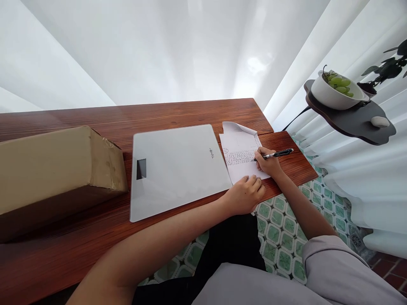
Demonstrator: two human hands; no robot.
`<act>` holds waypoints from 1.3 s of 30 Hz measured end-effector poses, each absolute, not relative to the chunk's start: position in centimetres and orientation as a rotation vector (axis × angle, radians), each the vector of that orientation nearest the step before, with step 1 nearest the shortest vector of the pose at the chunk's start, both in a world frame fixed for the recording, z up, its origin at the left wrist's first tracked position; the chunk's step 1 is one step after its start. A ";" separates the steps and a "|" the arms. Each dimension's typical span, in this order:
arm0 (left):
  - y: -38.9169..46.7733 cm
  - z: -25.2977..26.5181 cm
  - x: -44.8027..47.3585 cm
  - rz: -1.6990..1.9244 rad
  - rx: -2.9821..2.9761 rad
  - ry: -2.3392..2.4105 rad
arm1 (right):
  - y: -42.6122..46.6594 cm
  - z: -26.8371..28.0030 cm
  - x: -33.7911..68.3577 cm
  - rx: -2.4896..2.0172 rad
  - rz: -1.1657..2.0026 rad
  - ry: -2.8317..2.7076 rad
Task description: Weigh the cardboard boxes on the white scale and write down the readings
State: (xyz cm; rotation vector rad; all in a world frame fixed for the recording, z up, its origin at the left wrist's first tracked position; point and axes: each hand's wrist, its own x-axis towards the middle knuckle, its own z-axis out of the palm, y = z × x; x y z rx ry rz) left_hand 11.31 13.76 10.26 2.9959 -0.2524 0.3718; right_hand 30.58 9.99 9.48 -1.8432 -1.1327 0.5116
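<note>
A white sheet of paper (239, 150) with rows of small writing lies near the right end of the wooden table (95, 237); its far corner curls up. My right hand (269, 163) grips a black pen (277, 154), its tip touching the paper's right side. My left hand (244, 195) rests with curled fingers on the paper's near edge, pressing it down. Just left of the paper lies a flat white bathroom scale (176, 167) with a small dark display.
A taped cardboard box (54, 169) sits at the table's left. To the right, a small dark side table (352, 120) carries a white bowl of green grapes (337, 90) and a pale stone. White curtains hang behind; green patterned tiles cover the floor.
</note>
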 end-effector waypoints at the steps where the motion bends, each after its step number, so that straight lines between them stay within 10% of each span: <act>1: 13.8 10.3 11.3 0.376 2.995 -0.253 | 10.0 9.5 30.5 -1.845 0.511 -1.125; 39: 13.7 10.2 11.2 0.379 3.034 -0.250 | 10.2 10.2 31.6 -1.881 0.036 -0.943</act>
